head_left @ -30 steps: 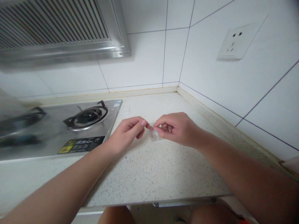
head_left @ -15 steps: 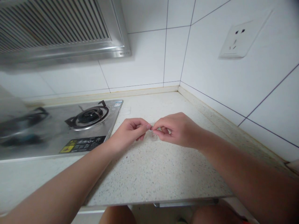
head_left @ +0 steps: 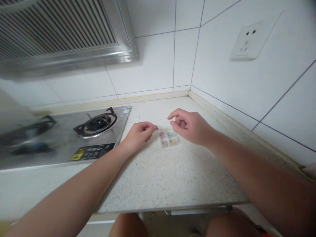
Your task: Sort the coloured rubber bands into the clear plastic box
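A small clear plastic case [head_left: 169, 138] lies on the speckled countertop between my hands. Pink, green and yellow ring-like pieces show in its compartments, too blurred to name exactly. At the case's left edge, my left hand [head_left: 141, 135] pinches a tiny reddish-brown thing [head_left: 157, 128] between thumb and forefinger; its kind cannot be made out. Just above and right of the case hovers my right hand [head_left: 189, 125], thumb and forefinger apart and the other fingers curled. Nothing shows between those fingertips.
A steel gas hob [head_left: 98, 131] with a black burner is set into the countertop [head_left: 168, 184] on the left. Above it hangs a range hood [head_left: 74, 36]. Tiled walls meet in the back corner, with a socket [head_left: 247, 42] on the right. The counter's front edge is near my legs.
My right hand has let go at the pinch point and moved up and right, its fingers parting. More of the clear case shows now. My left hand has shifted slightly left and up, still pinching.
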`<state>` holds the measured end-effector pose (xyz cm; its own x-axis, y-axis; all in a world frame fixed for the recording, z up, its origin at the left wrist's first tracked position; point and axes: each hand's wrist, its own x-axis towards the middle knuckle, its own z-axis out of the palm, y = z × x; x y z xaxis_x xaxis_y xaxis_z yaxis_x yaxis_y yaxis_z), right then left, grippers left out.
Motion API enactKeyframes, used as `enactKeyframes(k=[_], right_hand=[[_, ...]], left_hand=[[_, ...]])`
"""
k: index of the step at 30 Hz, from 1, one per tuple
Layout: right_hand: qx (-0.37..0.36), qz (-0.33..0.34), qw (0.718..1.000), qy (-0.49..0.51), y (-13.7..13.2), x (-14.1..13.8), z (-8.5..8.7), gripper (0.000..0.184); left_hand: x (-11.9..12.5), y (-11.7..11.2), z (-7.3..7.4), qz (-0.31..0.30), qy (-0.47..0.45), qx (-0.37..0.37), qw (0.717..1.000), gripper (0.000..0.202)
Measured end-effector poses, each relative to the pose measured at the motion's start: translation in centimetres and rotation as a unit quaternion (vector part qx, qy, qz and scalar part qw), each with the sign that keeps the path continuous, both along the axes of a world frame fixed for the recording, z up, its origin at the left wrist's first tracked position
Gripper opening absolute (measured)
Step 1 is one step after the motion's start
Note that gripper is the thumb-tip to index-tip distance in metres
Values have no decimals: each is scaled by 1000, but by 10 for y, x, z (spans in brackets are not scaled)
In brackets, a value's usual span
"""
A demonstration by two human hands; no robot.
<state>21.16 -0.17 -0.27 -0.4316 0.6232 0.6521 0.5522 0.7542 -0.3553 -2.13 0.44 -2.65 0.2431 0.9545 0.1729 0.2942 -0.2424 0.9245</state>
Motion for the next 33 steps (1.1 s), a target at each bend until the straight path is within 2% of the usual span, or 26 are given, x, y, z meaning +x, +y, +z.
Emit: enactKeyframes(k=[5,9,27,33], right_hand=[[-20,-19,999,-17,1,0,-1,14],[-26,-23,999,-30,2,-1,-1,14],[-38,15,998,-47,0,-2,0,14],[-52,17,997,-55,1,-2,0,14]], left_hand=[[-1,13,-12,19,44,12,999,34],[-2,15,-16,0,96,28,995,36],[0,9,-9,-26,257,123,958,37],[-1,8,-8,-26,263,123,957,35]])
